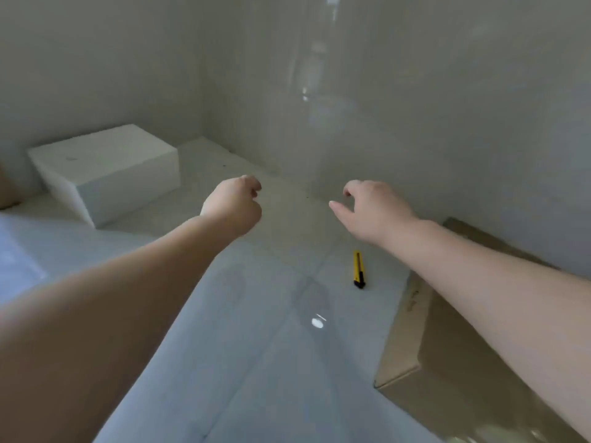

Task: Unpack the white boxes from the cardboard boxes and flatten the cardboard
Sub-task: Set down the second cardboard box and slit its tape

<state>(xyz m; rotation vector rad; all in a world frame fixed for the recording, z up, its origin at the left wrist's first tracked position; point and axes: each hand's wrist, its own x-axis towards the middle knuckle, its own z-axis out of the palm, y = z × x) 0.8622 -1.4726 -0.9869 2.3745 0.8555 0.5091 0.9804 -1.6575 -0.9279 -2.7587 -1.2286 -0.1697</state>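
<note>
A white box [105, 171] stands on the tiled floor at the far left, near the wall corner. A brown cardboard box [447, 372] lies at the lower right, partly hidden under my right forearm. Both arms are stretched forward over the floor. My left hand [235, 207] is curled into a loose fist with nothing in it. My right hand [372, 211] hangs with fingers spread and bent downward, holding nothing. Neither hand touches a box.
A yellow and black utility knife [358, 269] lies on the floor below my right hand. Glossy white walls [415, 107] meet in a corner ahead. A sliver of brown cardboard [6, 190] shows at the left edge.
</note>
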